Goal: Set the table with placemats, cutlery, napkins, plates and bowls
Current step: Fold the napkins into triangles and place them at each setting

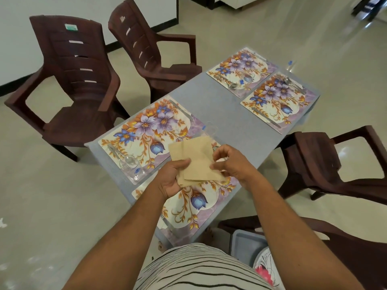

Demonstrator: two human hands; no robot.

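A grey bench (222, 105) is ringed by brown chairs (73, 80). Beige napkins (194, 162) are gripped between left fingers (184, 164) and right fingers (217, 166); floral placemats (146, 130) lie beyond.

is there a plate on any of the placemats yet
No, the four placemats carry only cutlery and glasses, while both hands hold beige napkins above the table.

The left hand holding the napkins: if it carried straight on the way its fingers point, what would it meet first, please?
The left hand points right, across the beige napkins, so it would probably meet the right hand pinching their far edge. Depth is hard to judge from one view.
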